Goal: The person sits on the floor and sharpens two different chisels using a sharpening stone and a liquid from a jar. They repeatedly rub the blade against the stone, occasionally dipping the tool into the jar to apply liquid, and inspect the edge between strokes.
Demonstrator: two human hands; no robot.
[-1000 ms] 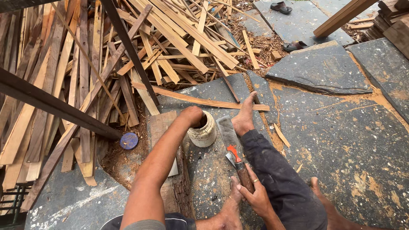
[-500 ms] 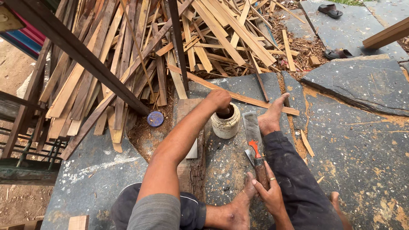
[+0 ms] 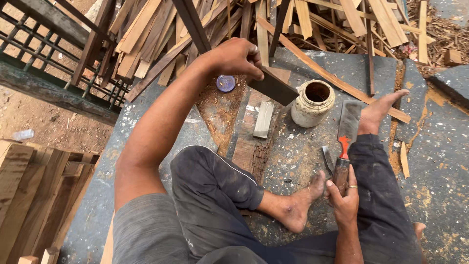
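My left hand (image 3: 237, 57) grips a dark flat rectangular block (image 3: 272, 87) and holds it above a worn wooden plank (image 3: 251, 146) on the stone floor. A pale small slab (image 3: 264, 119) lies on that plank just under the block. My right hand (image 3: 344, 193) is closed on the handle of a broad chopping blade (image 3: 348, 122) with a red band, its blade flat on the floor beside my right foot (image 3: 378, 110). A white, stained jar (image 3: 312, 102) stands open between the block and the blade.
A heap of wood strips (image 3: 293, 19) fills the far side. A small blue lid (image 3: 225, 83) lies near the plank. A dark metal railing (image 3: 53, 58) runs at left, stacked boards (image 3: 29, 195) at lower left. My left foot (image 3: 295, 208) rests on grey stone slabs (image 3: 439, 161).
My left hand has left the jar's mouth and now holds the dark block lifted to the jar's left. The view has swung left and down. My right hand stays on the blade handle.
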